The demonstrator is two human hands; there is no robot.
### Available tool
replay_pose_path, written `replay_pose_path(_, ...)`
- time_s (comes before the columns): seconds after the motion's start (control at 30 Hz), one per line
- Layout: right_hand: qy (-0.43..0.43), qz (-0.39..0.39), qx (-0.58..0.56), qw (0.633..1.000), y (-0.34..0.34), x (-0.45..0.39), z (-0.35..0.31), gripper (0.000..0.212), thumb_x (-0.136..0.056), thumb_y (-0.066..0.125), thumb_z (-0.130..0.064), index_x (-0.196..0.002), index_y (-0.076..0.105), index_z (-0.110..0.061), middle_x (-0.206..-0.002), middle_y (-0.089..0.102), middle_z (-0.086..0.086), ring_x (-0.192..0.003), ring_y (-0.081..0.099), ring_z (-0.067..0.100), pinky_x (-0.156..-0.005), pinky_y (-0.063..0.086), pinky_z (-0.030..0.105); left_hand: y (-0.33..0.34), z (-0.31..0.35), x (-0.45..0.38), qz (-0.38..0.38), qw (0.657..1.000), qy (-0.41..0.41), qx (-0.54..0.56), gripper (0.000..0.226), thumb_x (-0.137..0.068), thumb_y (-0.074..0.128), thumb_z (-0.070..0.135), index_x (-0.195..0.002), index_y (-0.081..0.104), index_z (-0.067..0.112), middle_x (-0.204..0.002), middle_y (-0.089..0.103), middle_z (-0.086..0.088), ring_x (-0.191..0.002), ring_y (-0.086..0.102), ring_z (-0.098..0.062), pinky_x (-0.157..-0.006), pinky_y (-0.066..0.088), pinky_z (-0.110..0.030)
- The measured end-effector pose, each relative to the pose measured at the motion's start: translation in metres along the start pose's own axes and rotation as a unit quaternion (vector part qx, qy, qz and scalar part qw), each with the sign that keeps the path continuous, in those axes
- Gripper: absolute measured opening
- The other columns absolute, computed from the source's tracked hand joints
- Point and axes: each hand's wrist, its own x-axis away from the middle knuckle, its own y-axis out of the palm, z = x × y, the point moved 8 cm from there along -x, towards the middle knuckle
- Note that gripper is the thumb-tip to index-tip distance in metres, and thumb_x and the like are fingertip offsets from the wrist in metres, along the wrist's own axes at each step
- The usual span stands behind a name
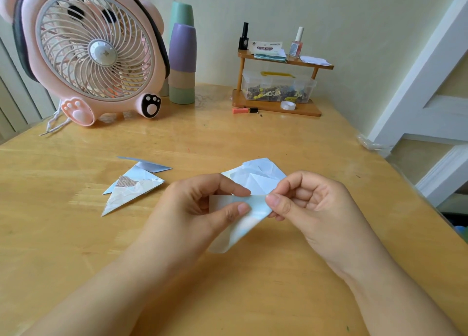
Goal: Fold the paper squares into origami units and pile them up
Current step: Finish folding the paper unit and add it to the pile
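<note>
Left hand (202,204) and right hand (304,201) both pinch a pale blue paper square (243,221), lifted over the table (228,138) middle; folded units (131,186) piled toward the left edge. Risk: uneven pinches skew the crease. Clear box (278,87) on wooden rack (276,107) holds clips, likely

Two hands (200,209) (311,206), two bottles (243,37) (296,43), one fan (93,49)
</note>
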Motion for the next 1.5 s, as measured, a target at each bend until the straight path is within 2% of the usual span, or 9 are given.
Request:
replay_pose_path(0.1, 0.004, 0.024, -0.018, 1.0, -0.001, 0.0, 0.001, 0.018, -0.069, 0.071, -0.015, -0.081, 0.058, -0.011, -0.062, 0.066, 0.001, -0.057, 0.061, 0.01, -0.061, 0.048, 0.018, 0.001, 0.001, 0.0, -0.003, 1.0, -0.003, 0.029, 0.02, -0.061, 0.07, 0.031, -0.081, 0.071, 0.03, -0.071, 0.071, 0.009, -0.06, 0.062, -0.005, -0.055, 0.046, -0.015)
replay_pose_path(0.23, 0.061, 0.037, -0.042, 0.997, 0.0, 0.002, 0.011, 0.041, -0.058, 0.072, -0.031, -0.094, 0.061, -0.014, -0.067, 0.069, 0.002, -0.062, 0.064, 0.009, -0.065, 0.048, 0.018, -0.001, 0.001, 0.0, 0.011, 0.999, -0.002, 0.043, 0.019, -0.06, 0.07, 0.031, -0.079, 0.072, 0.029, -0.075, 0.072, 0.002, -0.062, 0.063, -0.008, -0.056, 0.048, -0.017)
replay_pose_path(0.3, 0.081, 0.018, -0.03, 0.996, 0.004, 0.003, 0.013, 0.037, -0.059, 0.07, -0.039, -0.086, 0.067, -0.013, -0.068, 0.069, 0.002, -0.063, 0.064, 0.009, -0.063, 0.046, 0.019, -0.001, 0.001, 0.0, 0.016, 0.999, -0.001, 0.048, 0.019, -0.059, 0.07, 0.032, -0.078, 0.073, 0.03, -0.076, 0.071, -0.001, -0.063, 0.063, -0.011, -0.056, 0.049, -0.02)
replay_pose_path(0.57, 0.062, 0.007, -0.023, 0.998, 0.005, 0.003, 0.006, 0.019, -0.064, 0.069, -0.036, -0.059, 0.069, -0.017, -0.057, 0.065, 0.001, -0.053, 0.057, 0.007, -0.053, 0.042, 0.015, 0.001, 0.002, -0.001, 0.009, 0.998, -0.014, 0.068, 0.02, -0.057, 0.071, 0.029, -0.077, 0.073, 0.029, -0.075, 0.071, -0.005, -0.062, 0.062, -0.012, -0.056, 0.048, -0.019)
replay_pose_path(0.7, 0.061, 0.009, -0.021, 0.998, 0.005, 0.003, 0.006, 0.018, -0.063, 0.069, -0.036, -0.056, 0.068, -0.02, -0.056, 0.064, 0.0, -0.052, 0.056, 0.006, -0.053, 0.042, 0.015, 0.001, 0.002, -0.001, 0.01, 0.997, -0.02, 0.073, 0.022, -0.056, 0.072, 0.032, -0.078, 0.073, 0.032, -0.07, 0.066, -0.011, -0.062, 0.057, -0.018, -0.056, 0.045, -0.024)
replay_pose_path(0.77, 0.062, 0.011, -0.022, 0.998, 0.005, 0.003, 0.006, 0.017, -0.062, 0.069, -0.036, -0.055, 0.068, -0.021, -0.055, 0.064, 0.0, -0.052, 0.056, 0.006, -0.053, 0.042, 0.014, 0.001, 0.002, -0.001, 0.01, 0.997, -0.021, 0.075, 0.023, -0.056, 0.072, 0.032, -0.079, 0.073, 0.033, -0.065, 0.062, -0.007, -0.061, 0.055, -0.018, -0.056, 0.043, -0.024)
replay_pose_path(0.9, 0.071, 0.014, -0.021, 0.997, 0.005, 0.003, 0.007, 0.017, -0.061, 0.069, -0.037, -0.053, 0.066, -0.022, -0.055, 0.064, 0.0, -0.051, 0.055, 0.007, -0.053, 0.042, 0.014, 0.003, 0.003, -0.001, -0.003, 0.996, -0.022, 0.084, 0.02, -0.059, 0.071, 0.027, -0.079, 0.075, 0.028, -0.075, 0.072, -0.002, -0.068, 0.064, -0.015, -0.061, 0.049, -0.021)
replay_pose_path(1.13, 0.081, 0.002, -0.031, 0.996, 0.005, 0.003, 0.008, 0.022, -0.064, 0.072, -0.037, -0.054, 0.066, -0.019, -0.056, 0.064, 0.0, -0.051, 0.054, 0.008, -0.054, 0.042, 0.016, 0.003, 0.0, -0.002, -0.005, 0.995, -0.03, 0.094, 0.021, -0.06, 0.07, 0.025, -0.08, 0.076, 0.026, -0.079, 0.074, -0.002, -0.071, 0.067, -0.012, -0.065, 0.051, -0.018)
replay_pose_path(1.5, 0.088, 0.013, -0.033, 0.996, 0.003, 0.002, 0.01, 0.023, -0.061, 0.068, -0.039, -0.054, 0.066, -0.017, -0.055, 0.063, 0.001, -0.049, 0.052, 0.009, -0.052, 0.042, 0.015, 0.002, 0.0, 0.0, 0.009, 0.994, -0.045, 0.096, 0.024, -0.059, 0.071, 0.025, -0.082, 0.074, 0.03, -0.068, 0.069, 0.005, -0.063, 0.062, -0.008, -0.058, 0.048, -0.015)
